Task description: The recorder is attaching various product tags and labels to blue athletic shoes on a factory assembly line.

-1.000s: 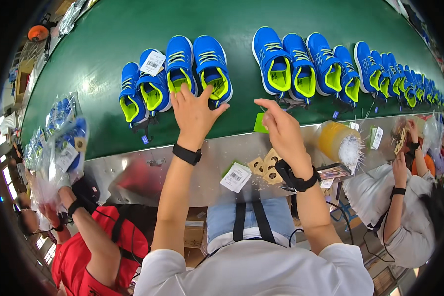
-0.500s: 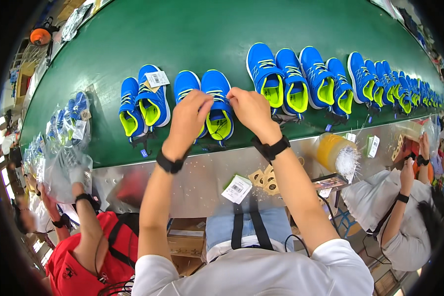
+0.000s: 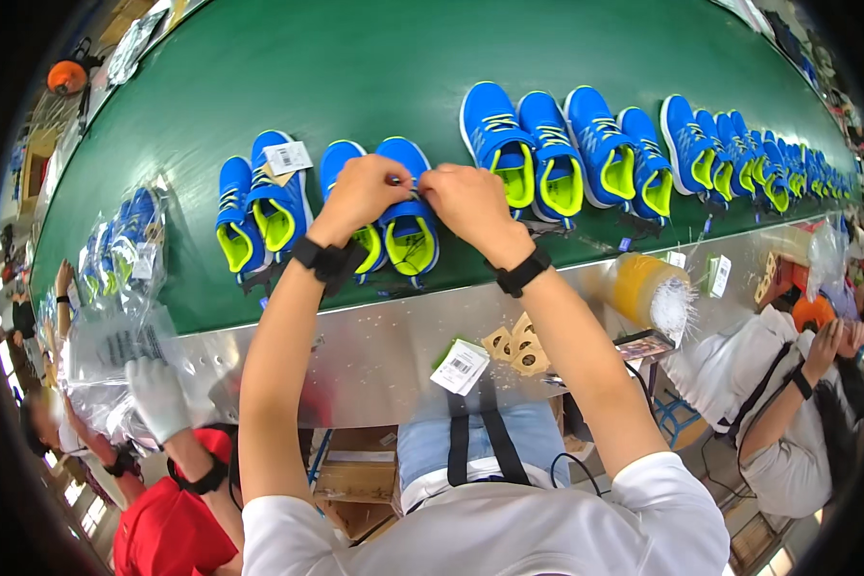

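Both hands pinch at the laces of a blue sneaker pair (image 3: 394, 216) on the green conveyor belt (image 3: 355, 77): left hand (image 3: 360, 192), right hand (image 3: 466, 202). Sneakers likely light, soft-uppered; best gripped at heel or tongue.

Two bare hands work at the middle of the picture, the left hand (image 3: 360, 192) and the right hand (image 3: 466, 200), each above one black wristband, so two wristbands in all. On the green conveyor belt (image 3: 355, 67) the blue sneakers with yellow-green lining (image 3: 408, 226) lie in pairs: four pairs, eight shoes, can be counted clearly from the left, and further pairs crowd together toward the right rim, too small to count. One white paper tag (image 3: 287, 156) lies on a shoe, and one more white tag (image 3: 461, 366) lies on the metal worktop (image 3: 374, 346). Two co-workers show, one on each side. One white glove (image 3: 158, 396) is in view.
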### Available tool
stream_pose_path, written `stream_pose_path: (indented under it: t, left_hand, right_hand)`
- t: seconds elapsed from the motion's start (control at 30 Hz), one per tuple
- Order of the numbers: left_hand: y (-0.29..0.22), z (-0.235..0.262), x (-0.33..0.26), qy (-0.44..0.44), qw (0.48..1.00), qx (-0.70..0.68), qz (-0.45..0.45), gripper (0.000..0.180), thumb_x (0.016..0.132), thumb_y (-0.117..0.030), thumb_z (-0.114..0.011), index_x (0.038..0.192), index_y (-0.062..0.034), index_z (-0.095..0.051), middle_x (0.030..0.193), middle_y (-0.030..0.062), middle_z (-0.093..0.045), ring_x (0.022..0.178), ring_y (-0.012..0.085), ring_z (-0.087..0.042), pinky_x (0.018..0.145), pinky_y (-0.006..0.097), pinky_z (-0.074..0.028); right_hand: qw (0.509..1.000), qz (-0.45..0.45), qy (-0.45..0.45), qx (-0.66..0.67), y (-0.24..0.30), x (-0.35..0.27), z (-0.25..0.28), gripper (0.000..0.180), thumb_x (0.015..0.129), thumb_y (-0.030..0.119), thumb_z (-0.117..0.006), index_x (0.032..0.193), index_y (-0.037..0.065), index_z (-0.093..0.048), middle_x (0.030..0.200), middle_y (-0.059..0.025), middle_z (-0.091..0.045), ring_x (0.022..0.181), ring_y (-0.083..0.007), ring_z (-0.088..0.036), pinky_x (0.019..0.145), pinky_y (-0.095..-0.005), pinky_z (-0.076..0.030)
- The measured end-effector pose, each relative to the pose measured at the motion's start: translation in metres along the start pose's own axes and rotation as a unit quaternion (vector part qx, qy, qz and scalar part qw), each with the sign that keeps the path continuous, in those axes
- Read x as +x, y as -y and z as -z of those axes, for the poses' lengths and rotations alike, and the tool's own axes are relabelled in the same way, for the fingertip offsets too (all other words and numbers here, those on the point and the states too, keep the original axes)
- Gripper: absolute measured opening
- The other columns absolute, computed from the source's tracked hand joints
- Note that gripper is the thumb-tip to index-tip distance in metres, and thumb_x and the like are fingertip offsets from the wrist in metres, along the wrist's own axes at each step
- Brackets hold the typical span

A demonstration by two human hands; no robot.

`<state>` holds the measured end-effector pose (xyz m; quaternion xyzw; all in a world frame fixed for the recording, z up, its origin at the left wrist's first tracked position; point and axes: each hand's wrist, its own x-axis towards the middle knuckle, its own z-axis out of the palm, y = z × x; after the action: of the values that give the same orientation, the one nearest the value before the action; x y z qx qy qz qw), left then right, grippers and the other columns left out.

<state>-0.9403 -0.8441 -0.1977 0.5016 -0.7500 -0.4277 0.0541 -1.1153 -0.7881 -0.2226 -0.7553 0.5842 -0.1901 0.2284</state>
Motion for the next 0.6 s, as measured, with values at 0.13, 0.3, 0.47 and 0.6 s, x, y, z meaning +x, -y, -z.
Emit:
stream_pose_path:
  t: [0.13, 0.3, 0.47, 0.6]
  left_hand:
    - [-0.002, -0.003, -0.003, -0.014, 0.999, 0.004, 0.039, 0.015, 0.072, -0.012, -0.070, 0.084, -0.0019, -0.070, 0.072, 0.0124, -0.067, 0.065, 0.0200, -0.064, 0.060, 0.031, -0.049]
    - [-0.003, -0.013, -0.010, -0.086, 0.996, 0.028, 0.019, 0.008, 0.075, -0.004, -0.063, 0.080, 0.0005, -0.066, 0.075, 0.0154, -0.066, 0.066, 0.0239, -0.065, 0.060, 0.034, -0.049]
    - [-0.001, -0.011, -0.022, -0.118, 0.961, -0.224, 0.106, 0.017, 0.080, -0.001, -0.057, 0.094, 0.0022, -0.066, 0.076, 0.0123, -0.065, 0.066, 0.0205, -0.062, 0.062, 0.030, -0.049]
    - [0.010, -0.008, -0.036, -0.105, 0.774, -0.611, 0.133, 0.018, 0.087, -0.003, -0.060, 0.102, 0.0066, -0.062, 0.087, 0.0099, -0.066, 0.077, 0.0158, -0.064, 0.071, 0.026, -0.053]
  right_hand:
    - [0.999, 0.021, -0.035, 0.007, -0.001, 0.001, -0.012, 0.006, 0.079, 0.015, -0.058, 0.079, 0.011, -0.063, 0.084, -0.0060, -0.058, 0.068, -0.0301, -0.062, 0.053, -0.0417, -0.050]
    - [0.997, -0.036, -0.057, 0.047, 0.016, 0.003, -0.012, 0.017, 0.082, 0.013, -0.057, 0.096, 0.005, -0.051, 0.092, -0.0147, -0.053, 0.074, -0.0339, -0.062, 0.057, -0.0456, -0.050]
    - [0.953, -0.060, -0.139, 0.262, 0.008, 0.005, -0.016, 0.014, 0.087, 0.012, -0.055, 0.095, 0.000, -0.053, 0.090, -0.0162, -0.056, 0.080, -0.0333, -0.059, 0.064, -0.0403, -0.048]
    - [0.733, -0.189, -0.013, 0.653, 0.013, 0.008, -0.007, 0.022, 0.092, 0.012, -0.054, 0.109, -0.004, -0.059, 0.099, -0.0100, -0.064, 0.087, -0.0137, -0.062, 0.078, -0.0267, -0.051]
